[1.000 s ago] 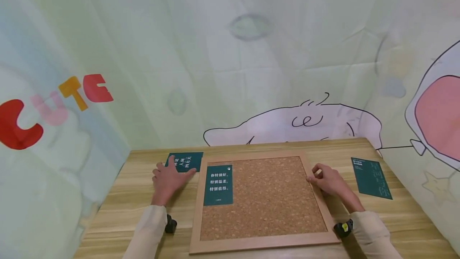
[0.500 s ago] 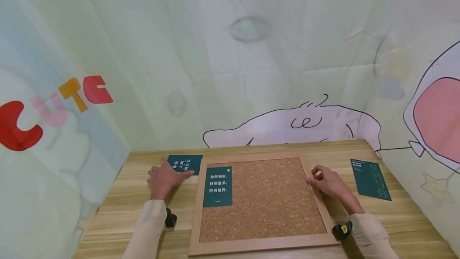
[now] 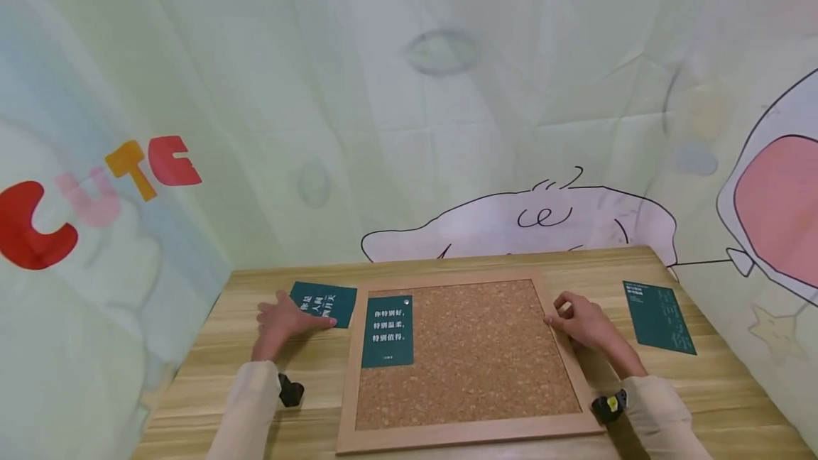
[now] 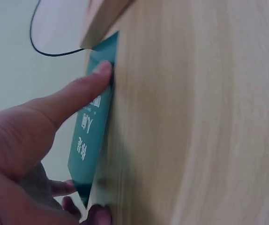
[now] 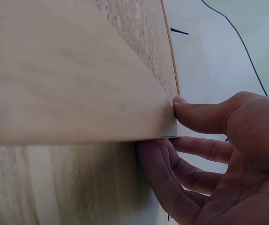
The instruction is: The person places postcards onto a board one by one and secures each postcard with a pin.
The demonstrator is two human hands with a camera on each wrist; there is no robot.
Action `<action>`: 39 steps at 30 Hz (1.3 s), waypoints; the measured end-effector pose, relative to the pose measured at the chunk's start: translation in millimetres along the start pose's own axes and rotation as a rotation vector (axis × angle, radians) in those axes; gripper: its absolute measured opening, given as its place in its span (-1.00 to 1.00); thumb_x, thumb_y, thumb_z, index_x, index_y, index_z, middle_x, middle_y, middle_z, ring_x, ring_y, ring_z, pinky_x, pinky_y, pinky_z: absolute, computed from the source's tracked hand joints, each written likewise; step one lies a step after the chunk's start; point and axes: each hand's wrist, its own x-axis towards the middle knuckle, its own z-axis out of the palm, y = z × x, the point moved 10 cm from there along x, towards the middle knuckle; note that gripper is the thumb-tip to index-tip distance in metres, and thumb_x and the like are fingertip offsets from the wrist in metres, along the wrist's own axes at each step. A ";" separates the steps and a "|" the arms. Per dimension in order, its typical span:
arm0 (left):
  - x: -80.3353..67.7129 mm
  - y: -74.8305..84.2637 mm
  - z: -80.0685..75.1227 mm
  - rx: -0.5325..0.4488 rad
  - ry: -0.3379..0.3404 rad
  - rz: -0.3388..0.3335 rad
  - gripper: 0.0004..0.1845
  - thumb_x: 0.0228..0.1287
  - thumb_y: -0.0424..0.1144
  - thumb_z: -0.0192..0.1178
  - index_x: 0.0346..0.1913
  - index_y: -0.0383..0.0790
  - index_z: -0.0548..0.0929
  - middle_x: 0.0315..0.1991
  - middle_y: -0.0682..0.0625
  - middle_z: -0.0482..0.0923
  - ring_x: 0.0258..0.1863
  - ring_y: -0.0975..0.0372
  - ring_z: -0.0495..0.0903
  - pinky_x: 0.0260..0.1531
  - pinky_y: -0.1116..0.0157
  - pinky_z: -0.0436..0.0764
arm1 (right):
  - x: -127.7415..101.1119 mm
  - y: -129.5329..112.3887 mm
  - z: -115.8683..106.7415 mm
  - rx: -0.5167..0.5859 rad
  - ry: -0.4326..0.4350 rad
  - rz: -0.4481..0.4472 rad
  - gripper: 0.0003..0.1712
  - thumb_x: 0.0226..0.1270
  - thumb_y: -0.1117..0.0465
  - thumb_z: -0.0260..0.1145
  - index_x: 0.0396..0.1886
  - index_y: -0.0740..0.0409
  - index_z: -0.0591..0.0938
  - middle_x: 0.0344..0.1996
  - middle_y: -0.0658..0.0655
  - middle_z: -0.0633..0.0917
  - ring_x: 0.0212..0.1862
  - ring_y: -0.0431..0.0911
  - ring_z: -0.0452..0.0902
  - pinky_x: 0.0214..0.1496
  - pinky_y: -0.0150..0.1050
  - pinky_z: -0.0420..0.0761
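- Head view: my left hand (image 3: 281,319) lies on the green card (image 3: 322,303) that sits flat on the desk (image 3: 211,368), just left of the cork board (image 3: 469,353).
- Left wrist view: my fingers (image 4: 85,86) are nearly straight, the forefinger tip pressing the card's edge; nothing is pinched.
- To lift it well, I judge I should slide a fingertip under one edge and keep the card flat.
- My right hand (image 3: 584,321) grips the board's right frame, thumb on top, fingers (image 5: 200,149) curled beneath, steadying it.
- One card (image 3: 387,330) is pinned at the board's left; another card (image 3: 658,316) lies far right.
- The board's frame beside my card crowds my fingers.
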 end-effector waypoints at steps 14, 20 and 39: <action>-2.4 12.4 -29.9 -0.288 0.094 0.240 -0.02 0.13 -0.39 0.44 0.47 -0.54 0.02 0.27 -0.60 0.29 0.21 -0.34 0.35 0.28 -0.23 0.34 | 0.5 0.5 1.1 -0.001 -0.004 -0.003 -0.64 0.48 0.20 0.39 0.02 0.34 0.48 -0.26 0.25 0.68 -0.34 0.01 0.67 -0.35 -0.09 0.74; -2.3 11.5 -33.0 -0.395 0.099 0.252 0.11 0.18 -0.53 0.37 0.57 -0.16 -0.20 0.41 -0.65 0.12 0.32 -0.39 0.23 0.35 -0.31 0.23 | 0.3 0.0 0.8 -0.003 -0.003 -0.012 -0.65 0.47 0.20 0.39 0.01 0.34 0.48 -0.26 0.25 0.68 -0.34 0.01 0.66 -0.34 -0.09 0.74; -17.3 65.3 -37.3 -0.355 0.035 0.497 -0.23 0.16 -0.51 0.37 0.38 -0.38 0.21 0.34 -0.46 0.26 0.17 -0.25 0.40 0.05 -0.04 0.53 | -0.9 -1.4 1.4 -0.003 -0.002 -0.015 -0.64 0.48 0.21 0.38 0.02 0.35 0.47 -0.26 0.26 0.68 -0.34 0.00 0.66 -0.36 -0.09 0.73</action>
